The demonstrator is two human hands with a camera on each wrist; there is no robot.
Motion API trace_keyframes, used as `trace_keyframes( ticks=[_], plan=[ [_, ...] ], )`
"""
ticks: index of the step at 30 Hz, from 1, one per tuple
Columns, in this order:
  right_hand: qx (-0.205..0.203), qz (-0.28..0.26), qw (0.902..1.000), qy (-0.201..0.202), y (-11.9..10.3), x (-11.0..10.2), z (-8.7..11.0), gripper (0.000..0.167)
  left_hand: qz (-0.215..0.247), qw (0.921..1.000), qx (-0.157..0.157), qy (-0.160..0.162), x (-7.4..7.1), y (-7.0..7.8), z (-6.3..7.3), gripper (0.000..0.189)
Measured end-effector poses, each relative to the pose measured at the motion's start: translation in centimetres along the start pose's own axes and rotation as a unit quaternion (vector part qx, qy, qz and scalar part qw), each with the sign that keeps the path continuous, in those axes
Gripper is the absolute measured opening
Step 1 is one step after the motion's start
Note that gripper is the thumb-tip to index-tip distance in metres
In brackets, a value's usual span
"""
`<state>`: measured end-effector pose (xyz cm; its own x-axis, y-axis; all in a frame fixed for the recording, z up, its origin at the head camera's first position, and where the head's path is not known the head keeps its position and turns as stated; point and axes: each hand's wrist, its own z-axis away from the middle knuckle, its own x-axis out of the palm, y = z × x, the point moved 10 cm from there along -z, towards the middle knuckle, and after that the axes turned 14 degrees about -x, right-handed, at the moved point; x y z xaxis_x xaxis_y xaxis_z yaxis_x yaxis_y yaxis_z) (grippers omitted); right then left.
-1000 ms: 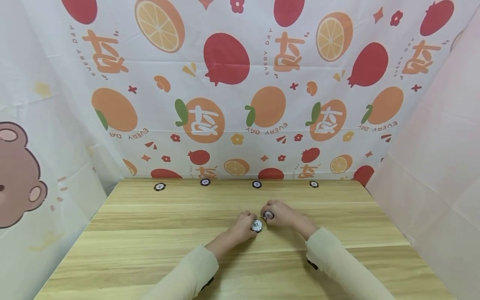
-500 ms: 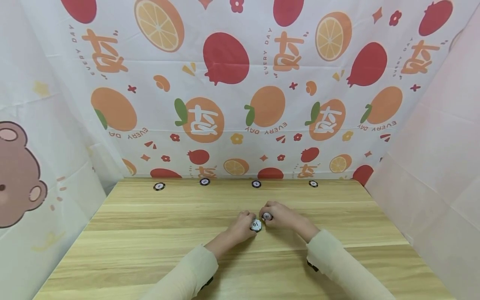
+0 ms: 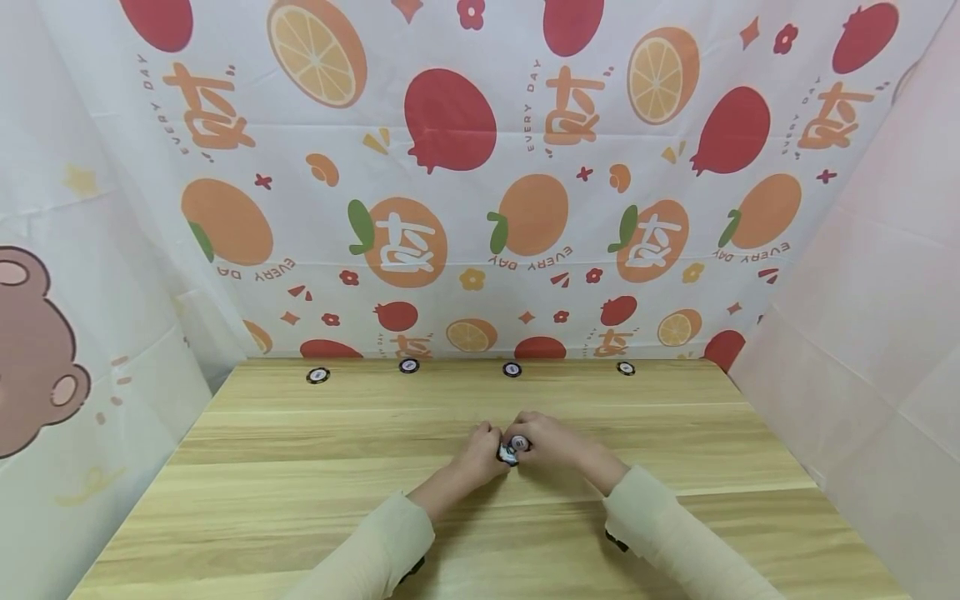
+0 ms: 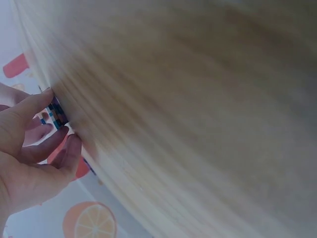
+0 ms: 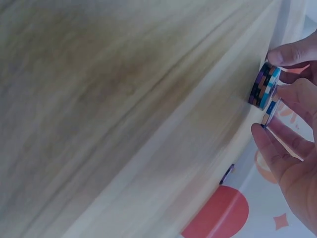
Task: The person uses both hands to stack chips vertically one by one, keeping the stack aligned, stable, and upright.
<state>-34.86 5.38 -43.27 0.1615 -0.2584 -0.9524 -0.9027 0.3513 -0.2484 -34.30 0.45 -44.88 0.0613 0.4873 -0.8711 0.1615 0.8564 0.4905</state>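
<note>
Gripped now, with the left hand (image 3: 478, 456), a short round stack of chips (image 5: 264, 86), banded at the rim in turquoise, orange, black and purple! Rested it on the pale wood-grain bench (image 3: 262, 500), well in from the far edge, about midway between the left and right edges. And pinched, with the right hand (image 3: 552, 441), a single thin round chip (image 5: 270, 115) with a pale face and a blocky patterned rim, right up close to the stack; touching or just short of it, impossible to tell.

Counted four more round chips (image 3: 512, 369), dark-rimmed and pale-centred, strung along the far edge from near the far left corner to near the far right.

As for handling: looked light and stiff, probably some hard plastic, not easily broken. Likely smooth on the faces, so ready to slip at a sideways nudge. Called for a hold at the rim: the stack low down, squeezed from both sides; the lone chip by opposite sides of its edge.
</note>
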Motion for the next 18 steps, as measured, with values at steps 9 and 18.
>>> trace_keyframes(
  ticks=[9,18],
  plan=[
    [-0.007,0.023,0.9997,-0.009,-0.31,0.89,-0.44,0.025,-0.013,0.9997,-0.006,0.019,-0.49,-0.04,0.09,0.033],
    [-0.032,0.033,0.9989,0.002,-0.95,0.84,-0.68,0.025,-0.014,0.9997,-0.013,0.016,-0.28,-0.31,-0.06,0.032]
  ],
)
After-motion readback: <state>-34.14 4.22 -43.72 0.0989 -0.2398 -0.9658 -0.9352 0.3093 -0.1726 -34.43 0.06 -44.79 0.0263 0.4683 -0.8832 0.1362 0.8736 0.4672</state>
